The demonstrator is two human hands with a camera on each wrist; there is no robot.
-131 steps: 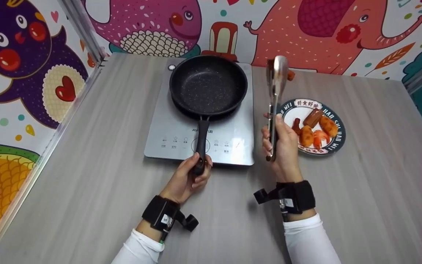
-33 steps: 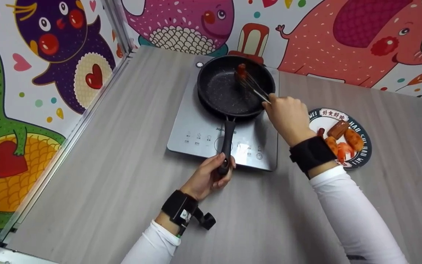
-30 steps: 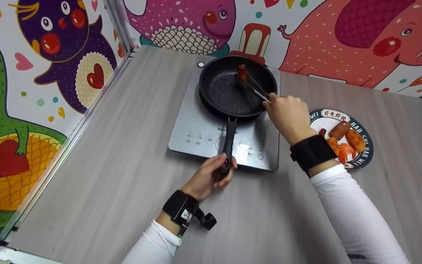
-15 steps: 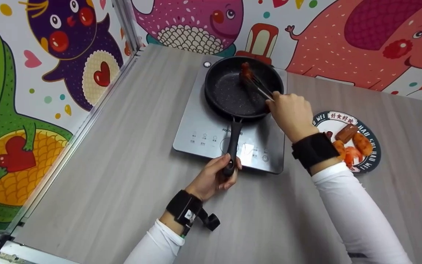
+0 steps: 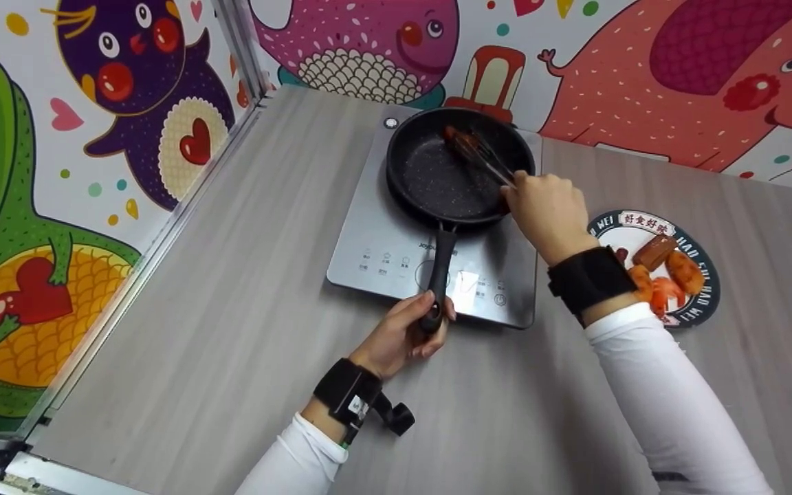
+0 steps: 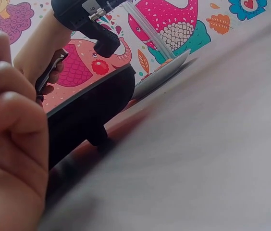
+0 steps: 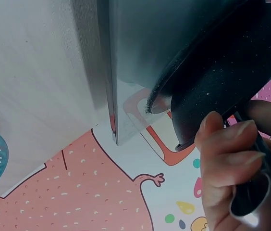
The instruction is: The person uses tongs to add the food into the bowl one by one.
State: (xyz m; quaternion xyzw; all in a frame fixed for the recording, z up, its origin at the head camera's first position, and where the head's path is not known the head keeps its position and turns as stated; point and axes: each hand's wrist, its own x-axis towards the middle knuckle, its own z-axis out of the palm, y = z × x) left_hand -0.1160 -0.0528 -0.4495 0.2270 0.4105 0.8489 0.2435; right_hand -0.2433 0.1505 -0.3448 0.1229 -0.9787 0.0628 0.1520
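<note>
My left hand [image 5: 403, 337] grips the black handle [image 5: 441, 268] of a frying pan [image 5: 430, 182] with a speckled inside. My right hand [image 5: 551, 213] holds metal tongs [image 5: 494, 165] that slant into the pan from its right side. At the tongs' tips is a reddish-brown piece of food [image 5: 462, 143], low over the far part of the pan; its kind is unclear. In the right wrist view, fingers [image 7: 231, 159] curl around the tongs [image 7: 251, 195] beside the pan's rim. Curled fingers of the left hand [image 6: 10, 139] fill the edge of the left wrist view.
Beneath the pan is a silver induction cooker [image 5: 375, 240]. To its right, partly behind the right wrist, a dark-rimmed plate [image 5: 705, 292] bears several pieces of food, including a sausage-like piece [image 5: 655, 252] and a shrimp [image 5: 667, 292]. Printed wall panels [image 5: 602, 96] border the table.
Over several seconds, the right hand has brought the tongs from beside the plate into the pan. In the last half second the food piece has tipped lower. The left hand keeps the handle.
</note>
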